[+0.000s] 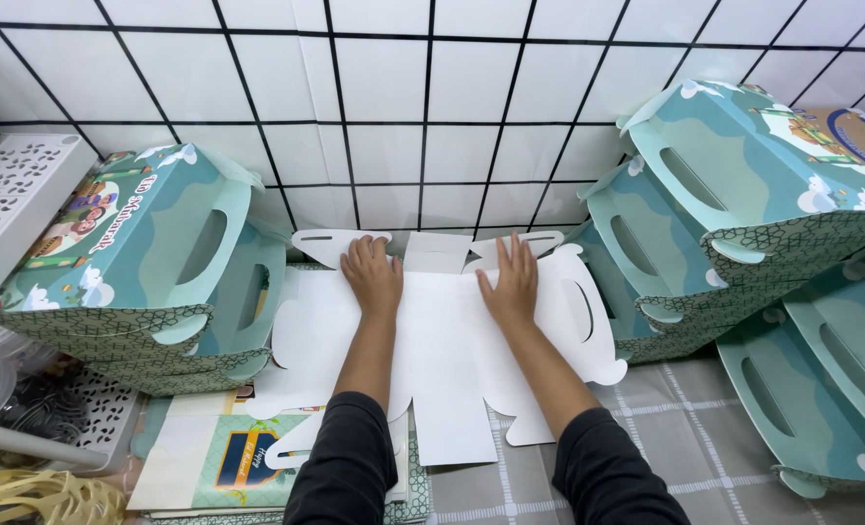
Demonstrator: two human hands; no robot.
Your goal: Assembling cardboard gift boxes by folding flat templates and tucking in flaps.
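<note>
Both forearms enter from the near edge, sleeves cut off by the frame. The left hand (pixel 372 275) and right hand (pixel 510 282) lie flat, palms down, fingers extended and gripping nothing, on a white unfolded box blank (pixel 442 360) at centre. The blank's far tabs are partly hidden beneath the fingers. Assembled teal handled boxes are stacked at left (pixel 131 262) and at right (pixel 743 185); their interiors cannot be seen. Printed flat blanks (pixel 209 457) lie near left, partly covered.
</note>
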